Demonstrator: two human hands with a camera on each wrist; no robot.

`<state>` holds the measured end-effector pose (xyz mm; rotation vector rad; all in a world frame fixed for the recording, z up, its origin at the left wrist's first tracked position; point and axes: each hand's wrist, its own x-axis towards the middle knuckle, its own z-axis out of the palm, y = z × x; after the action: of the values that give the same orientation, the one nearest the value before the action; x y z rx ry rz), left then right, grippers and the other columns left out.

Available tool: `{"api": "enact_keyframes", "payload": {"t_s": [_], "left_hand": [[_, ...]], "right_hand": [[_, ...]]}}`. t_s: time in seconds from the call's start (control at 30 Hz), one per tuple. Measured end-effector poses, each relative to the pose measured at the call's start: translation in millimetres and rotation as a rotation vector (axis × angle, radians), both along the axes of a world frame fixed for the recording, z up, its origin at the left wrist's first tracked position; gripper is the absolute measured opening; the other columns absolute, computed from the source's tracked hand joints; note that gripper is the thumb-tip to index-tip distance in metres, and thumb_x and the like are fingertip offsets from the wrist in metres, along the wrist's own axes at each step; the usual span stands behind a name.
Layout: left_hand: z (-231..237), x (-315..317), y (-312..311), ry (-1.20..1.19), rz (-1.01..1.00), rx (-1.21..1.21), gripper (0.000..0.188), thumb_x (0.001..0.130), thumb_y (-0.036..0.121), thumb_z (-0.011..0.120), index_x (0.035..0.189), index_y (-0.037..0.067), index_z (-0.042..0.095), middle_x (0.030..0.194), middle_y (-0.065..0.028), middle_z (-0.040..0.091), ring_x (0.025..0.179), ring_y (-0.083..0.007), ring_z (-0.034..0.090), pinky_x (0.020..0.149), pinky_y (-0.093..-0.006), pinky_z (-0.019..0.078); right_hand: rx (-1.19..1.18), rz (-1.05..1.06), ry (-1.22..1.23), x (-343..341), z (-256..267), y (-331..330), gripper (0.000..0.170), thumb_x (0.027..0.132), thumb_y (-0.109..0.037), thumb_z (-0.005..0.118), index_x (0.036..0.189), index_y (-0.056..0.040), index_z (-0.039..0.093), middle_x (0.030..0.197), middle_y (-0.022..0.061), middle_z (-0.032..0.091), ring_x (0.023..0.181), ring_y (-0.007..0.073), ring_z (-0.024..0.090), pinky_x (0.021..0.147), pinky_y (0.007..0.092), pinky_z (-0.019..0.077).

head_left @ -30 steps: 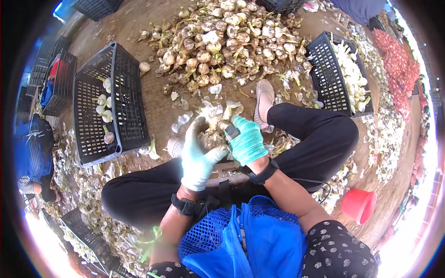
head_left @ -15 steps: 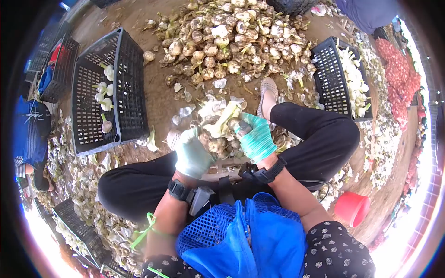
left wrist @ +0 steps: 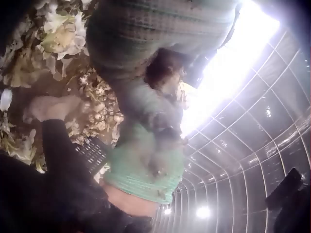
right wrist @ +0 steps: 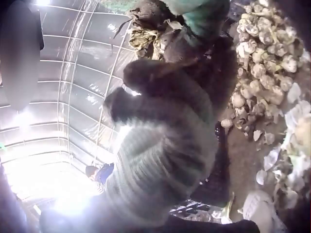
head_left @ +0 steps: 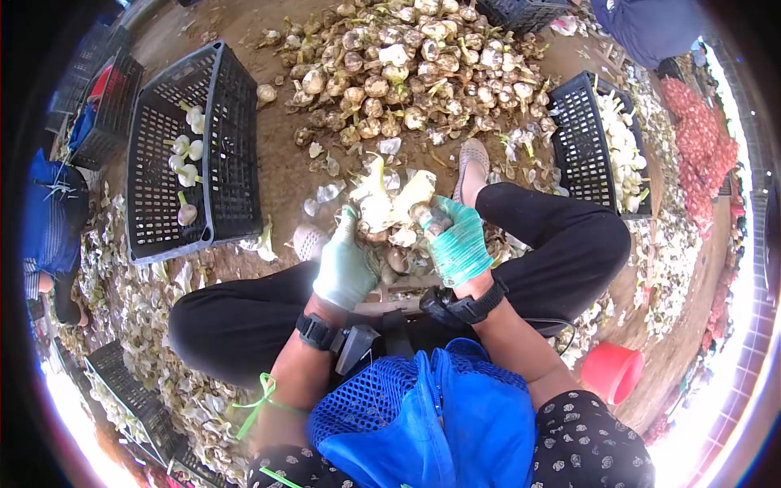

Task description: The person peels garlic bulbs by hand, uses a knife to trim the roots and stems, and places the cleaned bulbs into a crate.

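Both hands wear pale green knitted gloves and work close together over the lap in the head view. My left hand [head_left: 346, 264] grips a small bunch of garlic; dirty, rooted bulbs [right wrist: 150, 17] show beside its green glove in the right wrist view. My right hand [head_left: 457, 244] has curled fingers with a dark grey wrap [head_left: 439, 221] on one, and its fingertips pinch at a garlic bulb [head_left: 419, 213]. Pale loose husk [head_left: 416, 191] stands out just beyond those fingertips. In the left wrist view, gloves hide most of the held garlic.
A big heap of unpeeled garlic [head_left: 423, 73] lies ahead. A black crate [head_left: 232, 154] with several white bulbs is at left; another crate [head_left: 582, 142] full of cleaned garlic is at right. Husks [head_left: 203, 390] cover the ground. A red bucket [head_left: 612, 372] sits by the right knee.
My left hand has turned more thumb-up, and my right hand has shifted slightly right and down. The garlic's pale husk now stands spread open between the hands.
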<state>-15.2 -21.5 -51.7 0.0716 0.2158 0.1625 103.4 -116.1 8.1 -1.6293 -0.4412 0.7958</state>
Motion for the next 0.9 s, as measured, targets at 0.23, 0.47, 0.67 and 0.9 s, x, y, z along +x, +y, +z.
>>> {"api": "enact_keyframes", "payload": {"t_s": [0.23, 0.47, 0.67, 0.9], "left_hand": [[36.3, 6.3, -7.2, 0.485, 0.244, 0.518, 0.046, 0.074, 0.021, 0.055, 0.113, 0.003, 0.038, 0.100, -0.0100, 0.050, 0.083, -0.0232, 0.052, 0.065, -0.0352, 0.0458], [43.8, 0.2, -3.2, 0.307, 0.254, 0.394, 0.043, 0.074, 0.018, 0.049, 0.113, 0.006, 0.037, 0.098, -0.0056, 0.053, 0.077, -0.0150, 0.054, 0.050, -0.0225, 0.0404], [41.9, 10.6, -7.8, 0.366, 0.298, 0.551, 0.054, 0.067, 0.007, 0.052, 0.117, 0.005, 0.033, 0.099, -0.0078, 0.051, 0.085, -0.0180, 0.053, 0.065, -0.0257, 0.0458], [47.6, 17.0, -15.5, 0.637, 0.389, 1.151, 0.068, 0.052, 0.005, 0.066, 0.115, 0.002, 0.040, 0.102, -0.0103, 0.051, 0.091, -0.0156, 0.050, 0.081, -0.0258, 0.0403]], "right_hand": [[-0.131, 0.100, -0.284, 3.6, -6.9, -7.1, 0.006, 0.072, 0.001, 0.049, 0.073, 0.0022, 0.054, 0.056, -0.0001, 0.050, 0.050, 0.0069, 0.039, 0.044, 0.0241, 0.0328], [-0.323, -0.048, -0.344, 37.4, -37.6, -26.8, 0.015, 0.074, -0.012, 0.051, 0.065, -0.0014, 0.055, 0.049, 0.0048, 0.050, 0.043, 0.0105, 0.044, 0.042, 0.0278, 0.0342], [0.006, 0.008, -0.258, 23.4, -36.1, -9.1, 0.019, 0.069, -0.003, 0.058, 0.088, 0.0008, 0.058, 0.072, 0.0084, 0.059, 0.063, 0.0075, 0.053, 0.052, 0.0214, 0.0418], [-0.162, 0.101, -0.187, 3.0, -31.4, 1.2, 0.024, 0.068, -0.005, 0.058, 0.090, 0.0017, 0.054, 0.078, 0.0143, 0.058, 0.069, 0.0236, 0.057, 0.061, 0.0305, 0.0447]]}}
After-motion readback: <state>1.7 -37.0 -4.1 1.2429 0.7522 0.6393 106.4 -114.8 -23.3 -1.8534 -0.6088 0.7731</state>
